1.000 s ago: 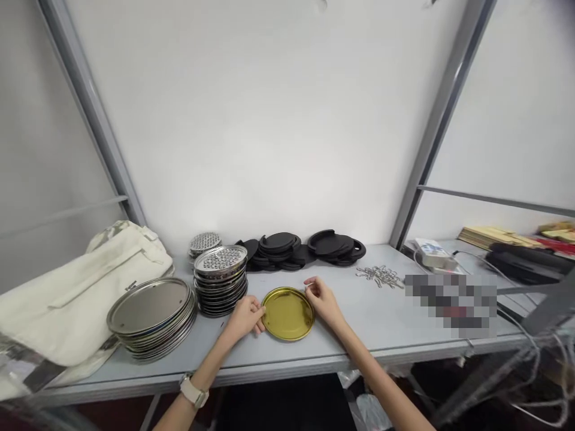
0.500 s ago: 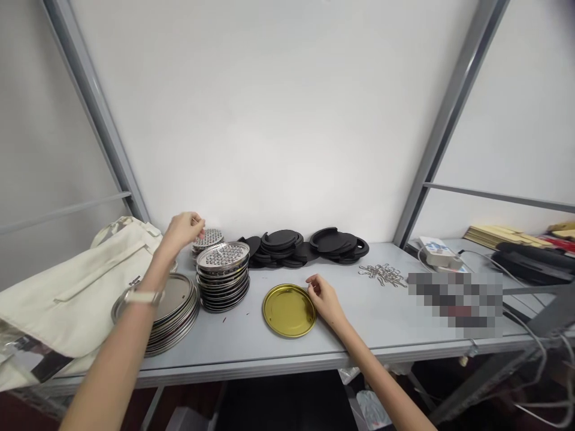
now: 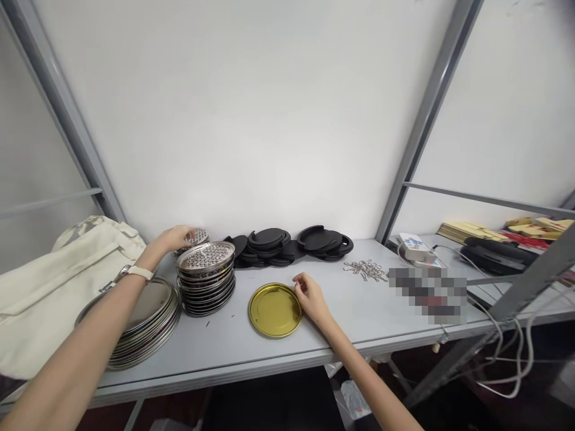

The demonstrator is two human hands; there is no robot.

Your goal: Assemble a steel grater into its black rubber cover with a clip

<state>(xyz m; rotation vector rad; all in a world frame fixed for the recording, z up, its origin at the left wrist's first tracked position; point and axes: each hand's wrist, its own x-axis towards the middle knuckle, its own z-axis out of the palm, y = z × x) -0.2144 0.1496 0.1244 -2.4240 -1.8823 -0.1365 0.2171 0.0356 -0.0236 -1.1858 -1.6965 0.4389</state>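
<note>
A shallow round gold metal lid (image 3: pixel 275 310) lies on the grey table. Beside its right edge rests my right hand (image 3: pixel 312 297), fingers loosely curved with a gap between thumb and forefinger, nothing visible in them. My left hand (image 3: pixel 176 238), with a watch at its wrist, reaches to the rear stack of perforated metal grater discs (image 3: pixel 200 235). Its fingertips are at the top disc, and whether they grip it is hidden. In front of that stack stands a taller pile of round metal pieces topped by a grater disc (image 3: pixel 206 257).
Large round metal lids (image 3: pixel 148 305) are stacked at the left, beside a cream canvas bag (image 3: pixel 67 263). Black round holders (image 3: pixel 269 242) lie along the wall. Small metal clips (image 3: pixel 366 269) are heaped at the right, near a white box (image 3: pixel 415 246) and cables. Grey frame posts (image 3: pixel 417 129) rise behind.
My left hand has come down onto the rear grater stack. My right hand stays by the gold lid. The whole view has shifted, so the table's things appear farther left.
</note>
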